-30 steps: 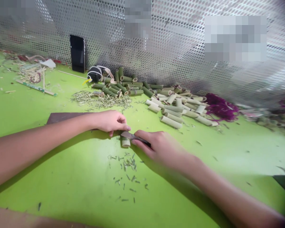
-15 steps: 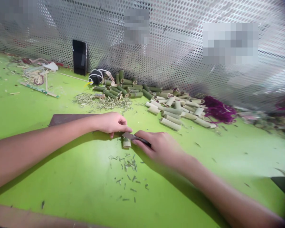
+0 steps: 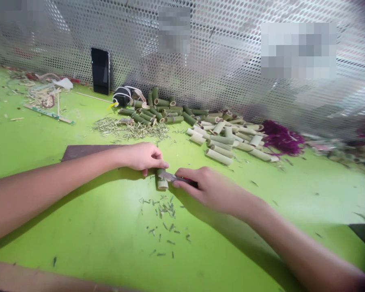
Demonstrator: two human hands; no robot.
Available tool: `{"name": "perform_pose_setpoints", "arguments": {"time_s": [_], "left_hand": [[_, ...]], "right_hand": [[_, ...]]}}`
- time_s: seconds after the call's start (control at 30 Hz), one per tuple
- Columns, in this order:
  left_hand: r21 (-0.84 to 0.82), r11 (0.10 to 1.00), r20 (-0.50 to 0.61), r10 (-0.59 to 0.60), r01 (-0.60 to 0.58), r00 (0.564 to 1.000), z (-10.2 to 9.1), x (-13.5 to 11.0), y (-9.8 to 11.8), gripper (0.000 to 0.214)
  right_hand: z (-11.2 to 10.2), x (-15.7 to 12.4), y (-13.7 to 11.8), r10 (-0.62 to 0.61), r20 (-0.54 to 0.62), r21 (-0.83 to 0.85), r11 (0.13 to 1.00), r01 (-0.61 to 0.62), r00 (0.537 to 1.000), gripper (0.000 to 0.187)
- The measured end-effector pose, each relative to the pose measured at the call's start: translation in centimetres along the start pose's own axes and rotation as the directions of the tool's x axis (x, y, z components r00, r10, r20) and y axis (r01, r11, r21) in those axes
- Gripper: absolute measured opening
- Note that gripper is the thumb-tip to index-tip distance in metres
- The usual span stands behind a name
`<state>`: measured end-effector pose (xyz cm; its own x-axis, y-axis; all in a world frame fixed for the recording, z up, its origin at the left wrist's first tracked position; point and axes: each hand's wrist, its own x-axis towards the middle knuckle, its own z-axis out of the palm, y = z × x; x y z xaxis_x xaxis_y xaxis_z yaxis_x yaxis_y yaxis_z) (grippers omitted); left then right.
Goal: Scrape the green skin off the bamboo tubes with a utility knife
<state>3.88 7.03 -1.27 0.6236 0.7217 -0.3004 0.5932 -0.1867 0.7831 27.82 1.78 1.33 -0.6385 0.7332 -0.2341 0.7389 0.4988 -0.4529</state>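
holding short bamboo tube [image 3: 162, 181] against knife [image 3: 171, 177]
left hand [image 3: 142, 157] fingers curled, pinching tube top; right hand [image 3: 208, 188] fingers closed round knife handle, blade touching tube

Short bamboo tube [image 3: 162, 180], green skin, pale lower end, small knife [image 3: 172, 177] with steel blade touching its upper side
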Motion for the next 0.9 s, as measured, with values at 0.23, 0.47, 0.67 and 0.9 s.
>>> {"name": "perform_pose_setpoints", "arguments": {"time_s": [0.23, 0.47, 0.67, 0.9], "left_hand": [[-0.027, 1.000, -0.001, -0.015, 0.015, 1.000, -0.1, 0.1, 0.1, 0.045], [0.038, 0.999, -0.046, -0.026, 0.027, 0.999, 0.5, 0.5, -0.2, 0.049], [0.011, 1.000, 0.017, 0.012, -0.012, 1.000, 0.1, 0.3, -0.2, 0.037], [-0.019, 1.000, 0.045, 0.009, -0.008, 0.999, -0.2, 0.1, -0.1, 0.035]], "right_hand": [[-0.1, -0.5, 1.2, -0.028, 0.010, 0.035, 0.999, 0.027, 1.000, 0.043], [1.3, 0.3, -0.6, -0.012, -0.168, -0.235, 0.972, -0.028, 0.986, 0.033], [1.6, 0.1, -0.9, -0.019, -0.177, -0.255, 0.966, -0.028, 0.984, 0.036], [1.2, 0.2, -0.8, 0.004, -0.104, -0.143, 0.990, -0.019, 0.995, 0.035]]}}
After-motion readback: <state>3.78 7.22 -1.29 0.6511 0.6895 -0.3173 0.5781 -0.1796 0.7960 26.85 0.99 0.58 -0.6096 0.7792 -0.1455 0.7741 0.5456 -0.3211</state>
